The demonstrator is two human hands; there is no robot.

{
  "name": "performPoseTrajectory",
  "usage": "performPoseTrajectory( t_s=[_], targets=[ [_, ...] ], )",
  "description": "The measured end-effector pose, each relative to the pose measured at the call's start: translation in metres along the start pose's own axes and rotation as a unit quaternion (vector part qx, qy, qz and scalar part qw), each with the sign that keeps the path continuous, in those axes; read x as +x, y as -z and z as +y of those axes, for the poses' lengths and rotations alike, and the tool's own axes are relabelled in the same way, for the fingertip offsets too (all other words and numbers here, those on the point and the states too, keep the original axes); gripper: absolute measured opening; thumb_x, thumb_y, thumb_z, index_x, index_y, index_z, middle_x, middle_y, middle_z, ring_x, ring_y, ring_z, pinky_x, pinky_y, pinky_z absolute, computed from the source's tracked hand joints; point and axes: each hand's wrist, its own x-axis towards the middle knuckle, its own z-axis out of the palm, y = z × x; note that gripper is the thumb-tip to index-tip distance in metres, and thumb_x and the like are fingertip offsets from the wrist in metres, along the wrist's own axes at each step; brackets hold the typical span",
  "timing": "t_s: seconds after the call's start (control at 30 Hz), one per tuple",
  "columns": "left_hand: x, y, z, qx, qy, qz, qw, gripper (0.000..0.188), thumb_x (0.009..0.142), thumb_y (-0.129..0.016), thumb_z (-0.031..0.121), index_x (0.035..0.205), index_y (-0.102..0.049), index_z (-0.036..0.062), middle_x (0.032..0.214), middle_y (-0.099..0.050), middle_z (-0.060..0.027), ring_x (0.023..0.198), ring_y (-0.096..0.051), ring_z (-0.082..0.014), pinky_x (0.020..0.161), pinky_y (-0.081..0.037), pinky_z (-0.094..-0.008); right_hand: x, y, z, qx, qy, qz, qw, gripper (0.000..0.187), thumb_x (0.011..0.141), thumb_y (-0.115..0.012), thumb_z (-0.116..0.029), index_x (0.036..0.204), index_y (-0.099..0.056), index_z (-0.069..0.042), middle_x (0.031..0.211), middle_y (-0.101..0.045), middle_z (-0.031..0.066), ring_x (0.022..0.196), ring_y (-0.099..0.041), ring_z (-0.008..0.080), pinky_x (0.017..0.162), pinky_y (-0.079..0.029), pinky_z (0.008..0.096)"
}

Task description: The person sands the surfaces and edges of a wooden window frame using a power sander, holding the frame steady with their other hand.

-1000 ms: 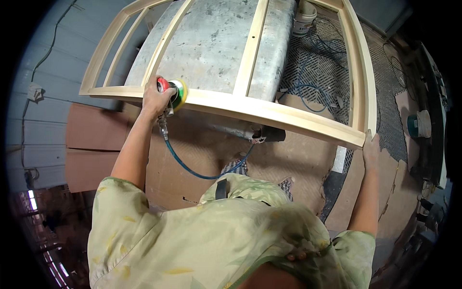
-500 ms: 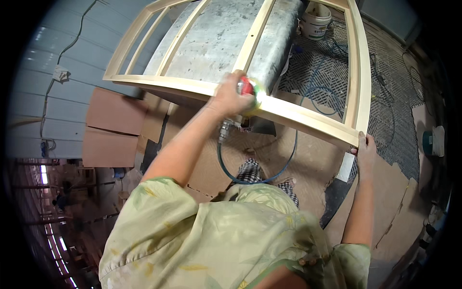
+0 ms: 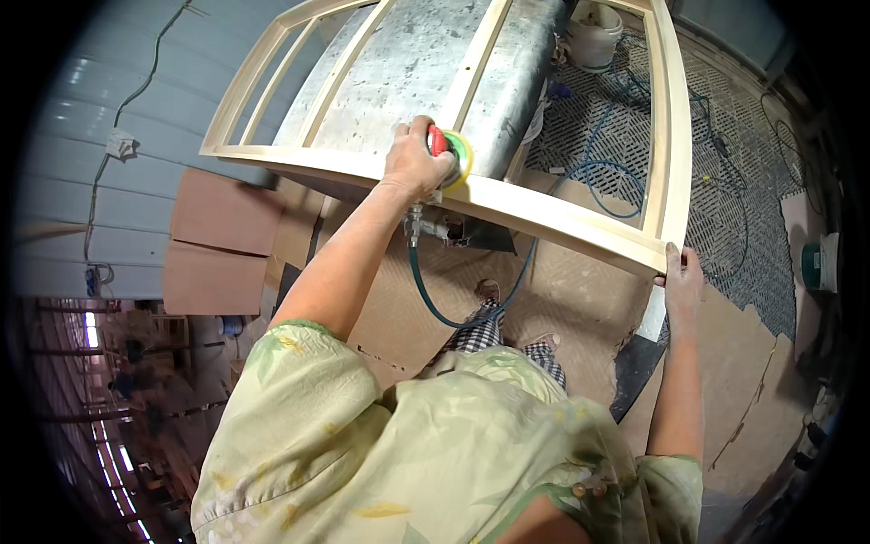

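Observation:
My left hand [image 3: 412, 165] is wrapped round a pneumatic sander [image 3: 459, 156] with a red top and a green and yellow pad. The sander sits on the near rail of a pale wooden frame [image 3: 566, 220], close to where a crossbar joins it. A dark green air hose [image 3: 420, 281] hangs from the tool's metal fitting in a loop below the rail. At the near right corner of the frame, my right hand [image 3: 684, 276] grips the wood, thumb and fingers on its edge. The sander's underside is hidden.
Beneath the frame lies a paint-spotted grey padded support [image 3: 381, 91]. A white bucket [image 3: 594, 45] and coiled blue hose [image 3: 616, 172] are on the patterned floor mat beyond. Cardboard sheets [image 3: 580, 308] cover the floor around my feet. Brown boards [image 3: 222, 213] lean at the left wall.
My left hand and the sander have shifted a little to the left and away along the near rail. The hose loop has swung leftward. My right hand still grips the corner.

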Motion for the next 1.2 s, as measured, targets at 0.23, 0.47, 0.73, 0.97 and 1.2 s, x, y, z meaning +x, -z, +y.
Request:
performPoseTrajectory(
  t_s=[0.23,0.47,0.73,0.97,1.2],
  targets=[
    [-0.054,-0.045,0.115,-0.106,-0.204,-0.17,0.958,0.063,0.072,-0.068,0.023,0.128,-0.047,0.0049,0.117,-0.049,-0.0242,0.11,-0.052,-0.042,0.097,-0.044,-0.0442,-0.009,0.009,-0.011,-0.023,-0.028,-0.026,0.999,0.027,0.095,-0.058,-0.024,0.101,-0.061,0.002,0.087,-0.062,0.0136,0.072,-0.064,0.0207,0.065,-0.053,0.0331],
    [-0.03,-0.063,0.123,-0.163,-0.247,-0.169,0.94,0.043,0.097,-0.042,0.035,0.121,-0.052,0.0012,0.116,-0.053,-0.0245,0.108,-0.053,-0.0401,0.097,-0.042,-0.0436,-0.088,-0.035,-0.094,-0.064,0.167,-0.081,0.98,0.083,0.075,-0.077,-0.024,0.142,-0.031,-0.007,0.136,-0.038,0.0187,0.12,-0.047,0.038,0.099,-0.044,0.0438],
    [-0.011,-0.108,0.201,-0.329,-0.302,-0.416,0.792,0.044,0.1,-0.039,0.029,0.129,-0.051,-0.001,0.115,-0.063,-0.0173,0.102,-0.06,-0.0264,0.093,-0.045,-0.0352,-0.028,-0.013,-0.144,-0.293,0.002,-0.024,0.956,0.077,0.072,-0.069,-0.015,0.139,-0.032,-0.002,0.133,-0.042,0.0203,0.11,-0.057,0.04,0.09,-0.05,0.0483],
    [0.046,-0.132,0.068,-0.149,-0.443,-0.412,0.782,0.048,0.102,-0.033,0.037,0.113,-0.058,-0.0017,0.103,-0.062,-0.0282,0.104,-0.056,-0.0433,0.089,-0.044,-0.0447,-0.119,-0.107,-0.112,-0.174,0.088,0.151,0.969,0.061,0.07,-0.076,-0.017,0.125,-0.049,-0.016,0.122,-0.049,0.0095,0.104,-0.059,0.0359,0.083,-0.052,0.0492],
    [0.048,-0.132,0.074,-0.099,-0.512,-0.434,0.735,0.054,0.103,-0.026,0.043,0.094,-0.054,-0.0022,0.088,-0.056,-0.0291,0.087,-0.054,-0.0456,0.081,-0.042,-0.0442,-0.12,-0.143,-0.035,0.094,-0.134,0.487,0.858,0.071,0.069,-0.078,-0.011,0.129,-0.041,-0.003,0.12,-0.051,0.0229,0.115,-0.05,0.0385,0.097,-0.042,0.0463]
  ],
)
